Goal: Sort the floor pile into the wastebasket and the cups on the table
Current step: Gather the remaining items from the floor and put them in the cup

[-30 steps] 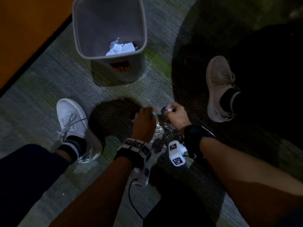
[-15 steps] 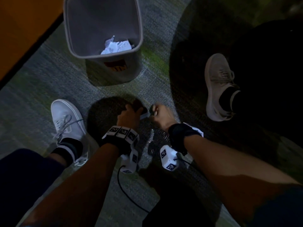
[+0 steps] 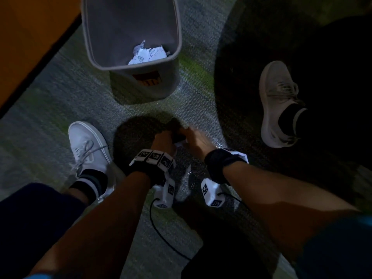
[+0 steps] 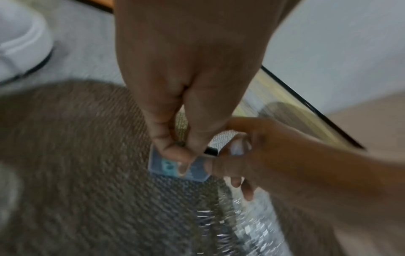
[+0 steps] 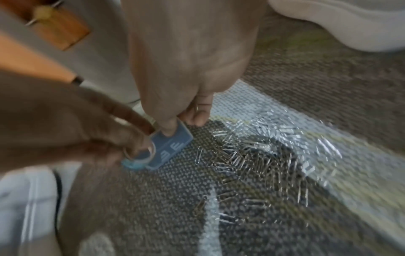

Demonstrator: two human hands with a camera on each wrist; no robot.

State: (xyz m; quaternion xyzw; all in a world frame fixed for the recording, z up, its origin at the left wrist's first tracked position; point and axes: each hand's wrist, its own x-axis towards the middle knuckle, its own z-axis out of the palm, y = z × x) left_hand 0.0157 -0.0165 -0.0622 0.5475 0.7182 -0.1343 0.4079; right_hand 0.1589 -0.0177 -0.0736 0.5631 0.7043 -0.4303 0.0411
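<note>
Head view | blue tag [image 5: 170, 147] mostly hidden | both hands pinching

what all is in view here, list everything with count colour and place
wastebasket: one, grey, on the carpet ahead of the hands
crumpled paper: a few pieces, white, inside the wastebasket
paper clips: a loose pile, too many to count, silver, on the carpet by the hands
key tag: one, blue plastic with a metal ring, held between both hands
carpet: grey and green, under everything
wooden surface: one, orange-brown, upper left
shoes: two, white to the left, grey to the right
wrist cameras: two, white with black markers, one on each wrist
left hand: pinches the key tag's ring end
right hand: pinches the key tag's body
</note>
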